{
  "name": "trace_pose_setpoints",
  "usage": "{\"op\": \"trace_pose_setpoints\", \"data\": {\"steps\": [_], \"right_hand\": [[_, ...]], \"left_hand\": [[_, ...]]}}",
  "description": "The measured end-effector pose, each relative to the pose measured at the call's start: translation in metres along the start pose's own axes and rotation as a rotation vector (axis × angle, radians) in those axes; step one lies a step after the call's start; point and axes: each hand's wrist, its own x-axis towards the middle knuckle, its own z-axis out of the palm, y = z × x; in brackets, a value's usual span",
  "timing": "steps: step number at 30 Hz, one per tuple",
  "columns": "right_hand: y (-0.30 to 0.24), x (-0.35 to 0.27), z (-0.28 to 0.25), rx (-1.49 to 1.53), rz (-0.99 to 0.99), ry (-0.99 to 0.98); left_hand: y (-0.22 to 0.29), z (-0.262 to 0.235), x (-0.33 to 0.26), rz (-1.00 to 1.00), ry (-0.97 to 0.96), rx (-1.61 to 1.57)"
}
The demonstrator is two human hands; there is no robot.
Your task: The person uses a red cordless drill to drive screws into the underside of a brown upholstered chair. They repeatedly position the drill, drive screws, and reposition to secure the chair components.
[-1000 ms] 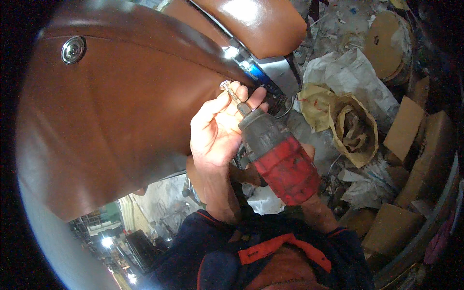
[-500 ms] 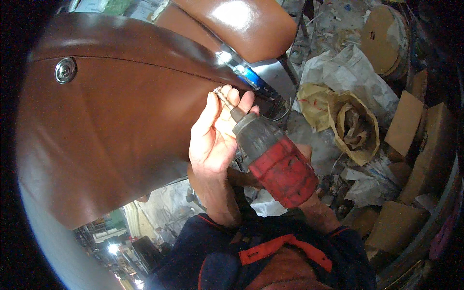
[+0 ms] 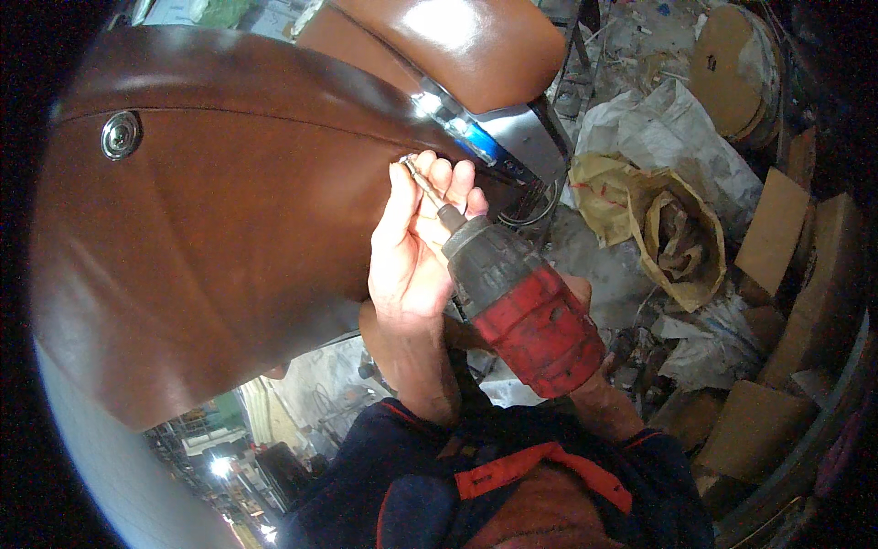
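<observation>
A red and dark grey power drill (image 3: pixel 540 329) points up and to the left, with a long driver bit (image 3: pixel 428 189) in its chuck. My right hand (image 3: pixel 580 291) grips it from beneath, mostly hidden by the drill body. At the bit's tip, the thumb and forefinger of my left hand (image 3: pixel 407 265) pinch a small shiny metal piece that looks like a screw; the other fingers curl loosely beside the bit. Just beyond the fingertips lies a brown leather-like upholstered panel (image 3: pixel 238 220) with a seam and a round chrome fitting (image 3: pixel 121 135).
Another glossy brown padded piece (image 3: pixel 494 55) sits beyond, next to a metal bracket with a blue part (image 3: pixel 477 139). To the right are an open paper sack (image 3: pixel 631 206), white sheeting (image 3: pixel 658 137), cardboard pieces (image 3: pixel 773 224) and a round cardboard reel (image 3: pixel 727 69). Debris litters the floor.
My left fingertips have moved slightly up and left toward the panel's seam, still at the bit's tip. The drill stays almost where it was, and the view has shifted a little.
</observation>
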Motion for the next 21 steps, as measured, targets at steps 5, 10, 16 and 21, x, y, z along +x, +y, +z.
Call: {"op": "trace_pose_setpoints", "data": {"steps": [5, 10, 16, 21], "right_hand": [[0.0001, -0.0004, 0.0019, -0.001, -0.006, -0.003], [0.0032, 0.0023, 0.0029, -0.012, -0.021, -0.006], [0.0011, 0.0013, -0.0030, -0.036, -0.023, -0.023], [0.0050, 0.0000, -0.0060, -0.046, -0.028, -0.043]], "left_hand": [[-0.0029, -0.0025, 0.0020, 0.036, -0.018, 0.001], [-0.0030, -0.0037, -0.0008, 0.050, 0.024, -0.048], [-0.0027, -0.0018, -0.0023, 0.031, 0.014, -0.076], [-0.0019, -0.0075, 0.0008, 0.089, 0.075, 0.026]]}}
